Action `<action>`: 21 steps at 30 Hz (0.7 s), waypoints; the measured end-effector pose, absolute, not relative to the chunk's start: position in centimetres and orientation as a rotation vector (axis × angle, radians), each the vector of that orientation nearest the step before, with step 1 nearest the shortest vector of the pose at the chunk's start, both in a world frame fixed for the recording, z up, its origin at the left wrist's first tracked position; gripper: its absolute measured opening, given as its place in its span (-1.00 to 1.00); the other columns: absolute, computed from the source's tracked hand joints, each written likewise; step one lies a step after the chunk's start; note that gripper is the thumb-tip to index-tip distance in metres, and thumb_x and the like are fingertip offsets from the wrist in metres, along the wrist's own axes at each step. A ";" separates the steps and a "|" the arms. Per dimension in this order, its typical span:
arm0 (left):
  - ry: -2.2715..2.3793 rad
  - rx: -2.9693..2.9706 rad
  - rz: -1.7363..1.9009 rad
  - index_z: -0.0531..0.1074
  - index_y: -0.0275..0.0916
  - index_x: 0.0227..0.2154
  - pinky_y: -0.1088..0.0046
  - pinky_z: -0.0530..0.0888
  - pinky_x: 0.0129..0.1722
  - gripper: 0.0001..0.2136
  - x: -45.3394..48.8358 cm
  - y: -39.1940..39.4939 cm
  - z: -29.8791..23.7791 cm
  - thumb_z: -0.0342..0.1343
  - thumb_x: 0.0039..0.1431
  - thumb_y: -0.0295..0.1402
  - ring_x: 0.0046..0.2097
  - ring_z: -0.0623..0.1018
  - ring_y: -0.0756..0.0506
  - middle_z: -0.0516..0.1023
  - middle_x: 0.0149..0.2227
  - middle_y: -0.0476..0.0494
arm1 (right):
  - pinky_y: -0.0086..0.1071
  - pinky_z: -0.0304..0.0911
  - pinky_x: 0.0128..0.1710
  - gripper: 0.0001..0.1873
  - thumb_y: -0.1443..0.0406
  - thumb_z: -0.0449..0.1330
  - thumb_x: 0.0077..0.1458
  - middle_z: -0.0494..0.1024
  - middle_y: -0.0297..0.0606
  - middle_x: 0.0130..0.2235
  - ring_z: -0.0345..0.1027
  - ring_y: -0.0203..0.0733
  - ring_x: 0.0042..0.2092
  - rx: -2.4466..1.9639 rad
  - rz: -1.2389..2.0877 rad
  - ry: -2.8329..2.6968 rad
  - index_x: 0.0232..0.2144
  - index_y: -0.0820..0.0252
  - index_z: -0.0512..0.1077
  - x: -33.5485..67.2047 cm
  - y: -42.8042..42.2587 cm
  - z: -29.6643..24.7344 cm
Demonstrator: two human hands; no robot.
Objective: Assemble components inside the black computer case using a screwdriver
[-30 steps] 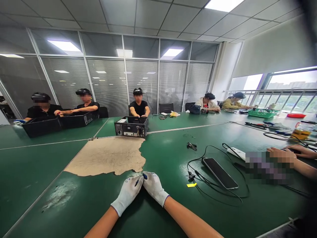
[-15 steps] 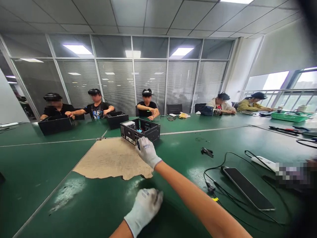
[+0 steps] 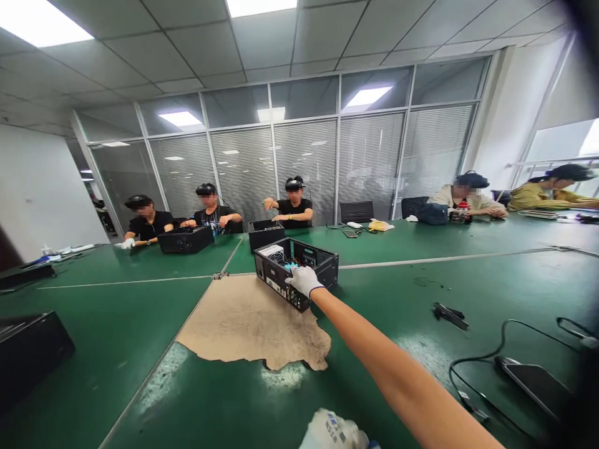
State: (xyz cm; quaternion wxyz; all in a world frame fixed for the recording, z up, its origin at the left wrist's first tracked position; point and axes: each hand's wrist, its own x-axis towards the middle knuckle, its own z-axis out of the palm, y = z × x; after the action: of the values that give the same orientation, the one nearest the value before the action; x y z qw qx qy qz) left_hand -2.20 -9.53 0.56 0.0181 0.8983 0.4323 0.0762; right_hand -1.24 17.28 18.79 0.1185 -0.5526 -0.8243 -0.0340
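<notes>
Right hand (image 3: 305,282), fingers tight on black case (image 3: 276,279), tan sheet (image 3: 243,324) partly beneath, second case (image 3: 266,239) close behind, left hand (image 3: 333,433), fingers unclear

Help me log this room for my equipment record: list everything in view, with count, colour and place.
table: 1, green, across the foreground
front case: 1, black, at sheet's far right
boxes: at least 3, black, far side and left edge
sheet: 1, tan, table middle
phone: 1, dark, lower right
cords: count unclear, black, by phone
small part: 1, black, table's right
packet: 1, yellow, far side
bag: 1, dark blue, far right
co-workers: 5, dark or light tops, far side
glass wall: 1, grey, behind co-workers
ceiling lights: 2, white, overhead
right hand: 1, white glove, on front case
left hand: 1, white glove, bottom edge
</notes>
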 end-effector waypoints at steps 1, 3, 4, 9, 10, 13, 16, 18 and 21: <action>1.344 2.831 0.235 0.50 -0.15 -0.46 0.35 0.30 -0.58 -0.71 -2.2 -9.8 1.1 0.09 0.32 -0.13 -0.57 0.52 -0.13 0.54 -0.58 -0.18 | -0.29 0.17 -0.01 -0.52 0.04 0.21 0.28 0.62 0.02 -0.02 0.49 -0.03 0.01 -1.605 -0.099 -2.432 0.07 0.27 0.47 -0.6 16.2 19.1; 1.304 2.938 0.352 0.46 -0.14 -0.48 0.34 0.22 -0.59 -0.68 -2.6 -10.3 1.7 0.01 0.35 -0.16 -0.60 0.48 -0.10 0.52 -0.59 -0.14 | -0.32 0.19 -0.03 -0.53 0.03 0.20 0.29 0.62 -0.06 -0.03 0.48 -0.07 0.00 -1.570 -0.106 -2.478 0.10 0.19 0.47 1.0 13.7 19.4; 1.287 2.979 0.471 0.43 -0.14 -0.50 0.33 0.19 -0.59 -0.67 -2.9 -10.5 1.8 -0.03 0.37 -0.18 -0.61 0.46 -0.09 0.50 -0.60 -0.12 | -0.34 0.20 -0.04 -0.54 0.04 0.21 0.29 0.62 -0.10 -0.03 0.48 -0.08 -0.01 -1.546 -0.109 -2.504 0.10 0.15 0.48 2.0 12.3 19.4; 1.100 3.129 1.111 0.30 -0.16 -0.55 0.32 0.18 -0.56 -0.74 -3.2 -12.0 2.7 -0.01 0.28 -0.28 -0.61 0.37 -0.05 0.38 -0.61 -0.03 | -0.33 0.25 -0.15 -0.68 0.20 0.19 0.30 0.56 -0.10 0.02 0.48 -0.10 -0.13 -1.188 -0.322 -2.778 0.06 0.02 0.54 9.3 2.9 18.3; 1.000 3.154 1.230 0.29 -0.15 -0.54 0.32 0.19 -0.56 -0.75 -3.1 -12.5 3.5 -0.01 0.27 -0.29 -0.60 0.36 -0.05 0.37 -0.61 -0.02 | -0.32 0.25 -0.18 -0.68 0.25 0.18 0.30 0.54 -0.08 0.06 0.47 -0.11 -0.16 -1.054 -0.401 -2.840 0.06 -0.03 0.55 11.1 0.6 17.9; 0.792 3.189 1.487 0.29 -0.15 -0.53 0.32 0.20 -0.54 -0.74 -3.4 -15.0 7.6 -0.06 0.30 -0.27 -0.56 0.35 -0.06 0.36 -0.59 -0.01 | -0.28 0.23 -0.19 -0.64 0.34 0.16 0.29 0.46 -0.09 0.15 0.42 -0.11 -0.17 -0.704 -0.543 -2.878 0.03 -0.19 0.55 16.7 -6.2 16.7; 0.927 3.202 1.608 0.44 -0.19 -0.31 0.28 0.41 -0.28 -0.77 -5.2 -17.2 12.7 -0.08 0.36 -0.27 -0.34 0.53 -0.13 0.55 -0.41 -0.11 | -0.25 0.21 -0.12 -0.74 0.30 0.14 0.34 0.51 -0.12 0.02 0.36 -0.12 -0.16 -0.573 -0.412 -2.827 -0.03 -0.11 0.56 21.2 -11.0 16.5; 1.318 3.156 1.586 0.48 -0.23 -0.07 0.17 0.43 0.00 -0.74 -6.8 -17.5 15.6 -0.07 0.40 -0.26 -0.06 0.56 -0.22 0.62 -0.15 -0.25 | -0.28 0.20 -0.09 -0.79 0.17 0.18 0.34 0.53 -0.16 -0.09 0.33 -0.15 -0.16 -0.623 -0.218 -2.809 -0.04 0.02 0.54 22.9 -12.5 17.2; 1.806 2.999 1.101 0.53 -0.19 -0.08 0.14 0.40 0.08 -0.73 -8.7 -16.9 18.4 -0.04 0.41 -0.22 0.02 0.54 -0.26 0.62 -0.11 -0.26 | -0.29 0.22 -0.09 -0.51 -0.06 0.27 0.22 0.53 -0.17 -0.15 0.32 -0.14 -0.16 -0.819 -0.009 -2.789 0.00 0.15 0.50 23.1 -13.0 18.7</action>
State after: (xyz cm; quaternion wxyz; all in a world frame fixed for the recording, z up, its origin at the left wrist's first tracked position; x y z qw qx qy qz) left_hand -8.65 -16.90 18.41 -0.2609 0.7888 0.4751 0.2896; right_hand 23.14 -12.99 18.73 0.1171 -0.2798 -0.9529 -0.0031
